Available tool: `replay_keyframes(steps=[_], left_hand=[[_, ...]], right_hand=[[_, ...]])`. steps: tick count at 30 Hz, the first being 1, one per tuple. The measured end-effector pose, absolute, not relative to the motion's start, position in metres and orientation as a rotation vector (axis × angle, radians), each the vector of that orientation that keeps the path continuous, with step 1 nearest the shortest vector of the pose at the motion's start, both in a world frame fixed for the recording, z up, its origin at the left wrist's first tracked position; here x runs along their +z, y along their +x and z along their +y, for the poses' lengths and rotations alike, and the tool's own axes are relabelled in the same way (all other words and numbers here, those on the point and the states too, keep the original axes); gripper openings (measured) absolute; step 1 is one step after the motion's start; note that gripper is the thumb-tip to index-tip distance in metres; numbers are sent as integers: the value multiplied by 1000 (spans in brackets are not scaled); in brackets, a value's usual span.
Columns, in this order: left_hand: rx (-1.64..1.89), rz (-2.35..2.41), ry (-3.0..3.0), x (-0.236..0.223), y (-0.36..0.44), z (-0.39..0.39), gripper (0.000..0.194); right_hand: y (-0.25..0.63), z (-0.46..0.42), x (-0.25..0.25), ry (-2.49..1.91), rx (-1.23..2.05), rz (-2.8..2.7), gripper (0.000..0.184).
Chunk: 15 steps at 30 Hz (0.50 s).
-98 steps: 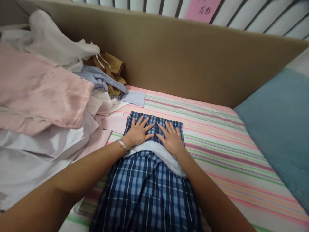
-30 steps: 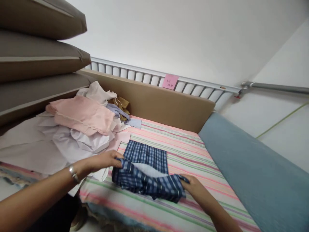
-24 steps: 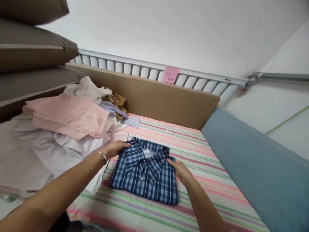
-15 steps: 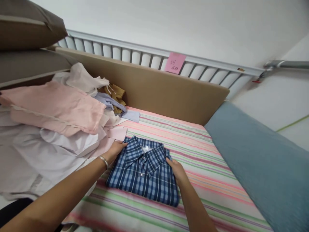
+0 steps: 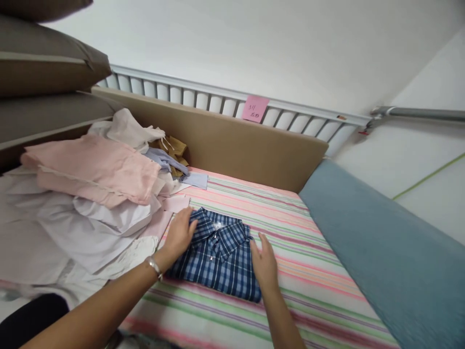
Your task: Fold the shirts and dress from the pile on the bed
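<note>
A blue plaid shirt (image 5: 220,259) lies folded into a neat rectangle, collar up, on the striped sheet (image 5: 290,228). My left hand (image 5: 179,235), with a bracelet at the wrist, rests flat against the shirt's left edge, fingers stretched out. At the shirt's right edge my right hand (image 5: 264,264) lies flat too, fingers together and extended. Neither hand grips the cloth.
A heap of unfolded clothes, pink (image 5: 90,167), white (image 5: 80,228), pale blue and tan, fills the left side. A tan headboard (image 5: 236,140) and white slatted rail run behind. A blue-grey cushion (image 5: 385,242) borders the right. Brown pillows (image 5: 43,68) are stacked at upper left.
The shirt was folded over and turned collar up. My hands have since let go of its sides and now lie flat against its edges.
</note>
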State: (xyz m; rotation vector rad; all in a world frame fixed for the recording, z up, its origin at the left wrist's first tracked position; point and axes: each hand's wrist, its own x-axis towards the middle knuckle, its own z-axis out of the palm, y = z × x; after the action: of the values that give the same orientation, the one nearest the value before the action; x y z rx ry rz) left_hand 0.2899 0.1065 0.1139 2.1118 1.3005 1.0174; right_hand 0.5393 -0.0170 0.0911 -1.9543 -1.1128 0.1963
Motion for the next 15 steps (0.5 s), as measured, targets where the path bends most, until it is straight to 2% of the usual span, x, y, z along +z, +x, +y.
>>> replay_keyframes(steps=[3,8,15], left_hand=[[837,1242,2517,111,307,81,47],[489,1411,2631,80,331,79,55],[457,1423,2668,51,329,82,56]], right_hand=[[507,-14,103,-2049,66,-1456,62],[478,6,84,-2271,137,-1687,55],[483,8,53,-2337,104,-1687,55]])
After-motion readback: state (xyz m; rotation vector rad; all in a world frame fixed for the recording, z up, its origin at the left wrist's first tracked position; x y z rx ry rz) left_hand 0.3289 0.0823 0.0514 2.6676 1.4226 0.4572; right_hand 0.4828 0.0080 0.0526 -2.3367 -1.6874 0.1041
